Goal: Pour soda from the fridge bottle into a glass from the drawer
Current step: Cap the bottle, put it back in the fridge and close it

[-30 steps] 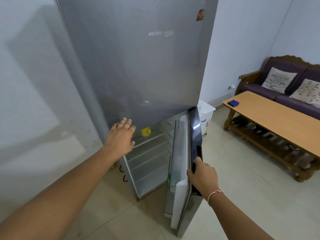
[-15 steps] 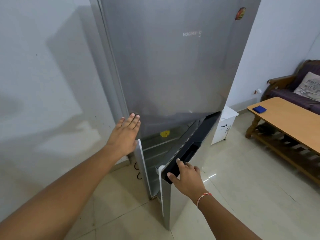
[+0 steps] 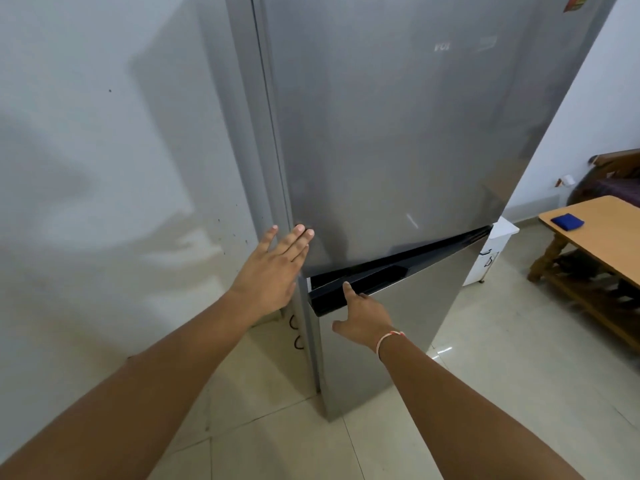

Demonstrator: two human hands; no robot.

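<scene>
A tall silver fridge [image 3: 398, 133] stands in front of me. Its lower door [image 3: 415, 317] is swung in against the body, with a black handle strip [image 3: 391, 271] along its top. My left hand [image 3: 273, 268] lies flat, fingers spread, on the left bottom corner of the upper door. My right hand [image 3: 363, 317] rests against the lower door just under the black strip, index finger pointing up onto it, holding nothing. No bottle or glass is in sight.
A pale wall [image 3: 104, 168] runs along the left. To the right stand a small white cabinet [image 3: 491, 254] and a wooden coffee table [image 3: 599, 237] with a blue cloth [image 3: 568, 221] on it. A dark sofa [image 3: 616, 174] sits behind. The floor is beige tile.
The lower fridge door swung from wide open to against the body, pushed by my right hand. My left hand stayed on the upper door. The view turned left.
</scene>
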